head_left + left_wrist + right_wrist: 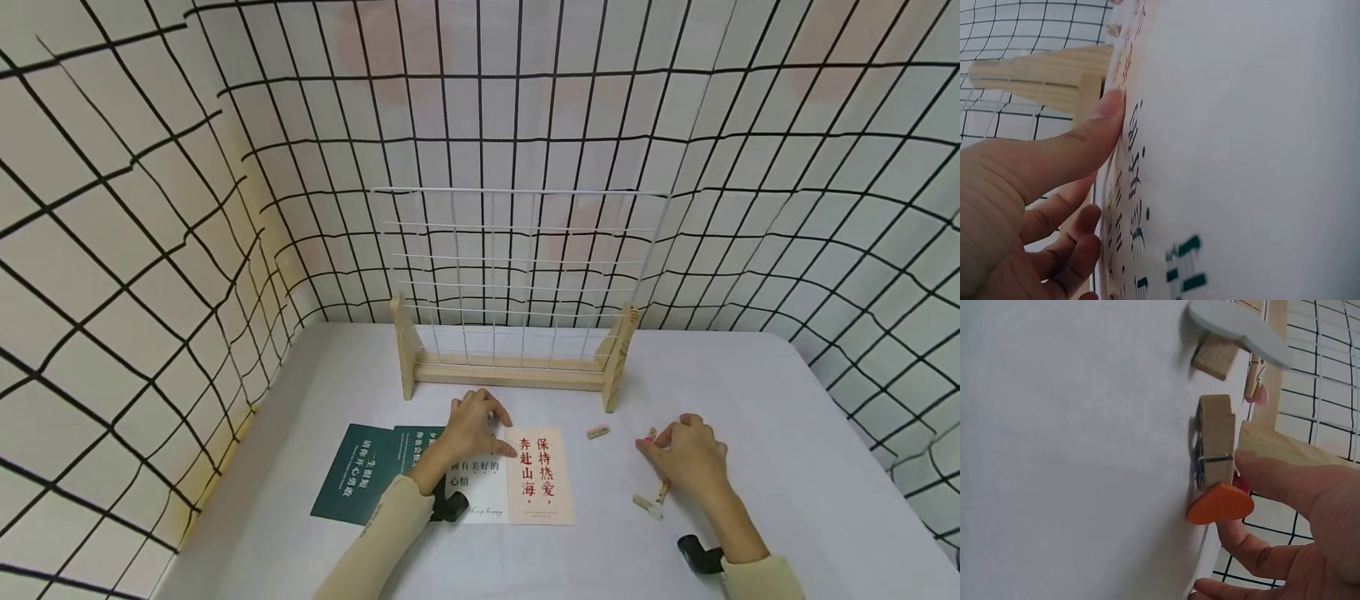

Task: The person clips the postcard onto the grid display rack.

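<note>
head: white table (795, 417), black grid (479, 77)

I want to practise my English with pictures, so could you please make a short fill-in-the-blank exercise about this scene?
1. The writing on the peach card is coloured ____.
2. The pegs lie nearest the person's ____ hand.
3. The rack has a base made of ____.
4. In the right wrist view, the decoration on the central peg is coloured ____.

Missing words: red; right; wood; orange.
</note>
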A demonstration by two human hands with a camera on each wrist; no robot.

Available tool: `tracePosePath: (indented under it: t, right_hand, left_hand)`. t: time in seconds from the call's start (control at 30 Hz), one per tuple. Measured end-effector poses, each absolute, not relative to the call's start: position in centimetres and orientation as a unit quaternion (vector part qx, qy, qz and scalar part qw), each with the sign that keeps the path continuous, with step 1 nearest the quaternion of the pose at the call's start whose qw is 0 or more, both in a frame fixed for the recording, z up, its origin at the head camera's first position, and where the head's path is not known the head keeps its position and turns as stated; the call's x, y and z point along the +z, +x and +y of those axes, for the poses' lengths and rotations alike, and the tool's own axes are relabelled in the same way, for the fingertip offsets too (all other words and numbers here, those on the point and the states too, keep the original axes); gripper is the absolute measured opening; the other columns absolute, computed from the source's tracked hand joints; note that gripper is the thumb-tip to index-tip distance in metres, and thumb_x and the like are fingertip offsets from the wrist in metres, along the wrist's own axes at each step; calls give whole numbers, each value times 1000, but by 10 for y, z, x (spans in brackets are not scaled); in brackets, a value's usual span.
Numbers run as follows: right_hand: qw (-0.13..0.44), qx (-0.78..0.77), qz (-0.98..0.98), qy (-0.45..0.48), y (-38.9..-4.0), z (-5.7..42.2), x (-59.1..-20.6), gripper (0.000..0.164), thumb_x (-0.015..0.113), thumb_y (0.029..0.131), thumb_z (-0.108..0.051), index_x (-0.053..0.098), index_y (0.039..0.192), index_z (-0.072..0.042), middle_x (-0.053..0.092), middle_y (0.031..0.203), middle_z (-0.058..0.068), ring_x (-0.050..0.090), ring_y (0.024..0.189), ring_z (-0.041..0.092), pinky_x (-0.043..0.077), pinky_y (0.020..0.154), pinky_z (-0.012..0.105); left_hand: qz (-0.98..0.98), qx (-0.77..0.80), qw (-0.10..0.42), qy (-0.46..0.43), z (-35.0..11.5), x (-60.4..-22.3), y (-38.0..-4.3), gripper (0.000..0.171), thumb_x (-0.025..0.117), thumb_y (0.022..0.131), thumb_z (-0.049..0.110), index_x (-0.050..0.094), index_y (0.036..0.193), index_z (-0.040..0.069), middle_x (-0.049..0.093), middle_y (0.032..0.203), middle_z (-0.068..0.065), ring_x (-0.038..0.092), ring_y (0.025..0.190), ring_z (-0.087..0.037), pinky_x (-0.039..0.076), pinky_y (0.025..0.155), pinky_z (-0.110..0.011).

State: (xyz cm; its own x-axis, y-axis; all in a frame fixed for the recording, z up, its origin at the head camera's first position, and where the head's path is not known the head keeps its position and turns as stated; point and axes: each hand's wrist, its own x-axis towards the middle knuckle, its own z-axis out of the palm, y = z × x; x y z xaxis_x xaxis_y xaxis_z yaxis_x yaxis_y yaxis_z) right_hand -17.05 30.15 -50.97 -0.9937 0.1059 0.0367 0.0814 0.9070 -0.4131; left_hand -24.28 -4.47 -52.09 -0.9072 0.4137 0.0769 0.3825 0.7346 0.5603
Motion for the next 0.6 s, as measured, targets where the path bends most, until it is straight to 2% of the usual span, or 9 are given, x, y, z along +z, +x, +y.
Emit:
tracePosePath:
  t: [0.13,0.3,0.33,0.43,0.53,0.6]
  right_hand:
    - [27,208,-976,-53,-171,299,-510,32,74,92,-32,71,82,-2,48,136,47,46,125,65,39,87,74]
    - [23,216,-974,-66,-169,298,-508,30,73,91,-29,73,84,0,48,136,47,48,123,64,41,87,72]
    - [28,223,-972,-72,-169,298,-508,29,74,90,-29,73,84,0,50,134,46,50,121,63,43,85,70]
    - [57,267,-957,-98,-165,300,-505,25,76,88,-27,73,85,-2,66,117,36,65,98,49,49,73,53]
    - [88,336,-930,-123,-163,304,-500,23,79,88,-24,73,88,-2,77,89,16,70,74,23,49,62,34]
    - [103,393,-904,-131,-163,307,-498,23,82,87,-21,73,93,-1,78,76,4,70,64,12,51,59,26]
  left_hand:
    - [928,303,22,214,-44,-521,-243,42,101,62,33,74,91,19,66,103,1,50,97,-17,31,90,-38]
    - [899,381,34,213,-44,-520,-243,37,99,66,22,73,92,16,70,84,4,50,78,-10,27,89,-37]
    - [890,401,39,212,-44,-520,-243,36,98,68,20,73,92,15,70,82,3,49,74,-9,29,88,-36]
    - [865,453,50,209,-46,-516,-243,31,95,71,15,74,94,12,71,81,1,48,67,-8,36,77,-26]
    - [845,492,59,202,-48,-512,-244,25,92,76,13,75,94,10,72,82,0,49,67,-8,39,61,-19]
    - [832,513,60,201,-50,-511,-245,21,90,79,12,76,94,10,73,83,-2,50,69,-9,39,62,-18]
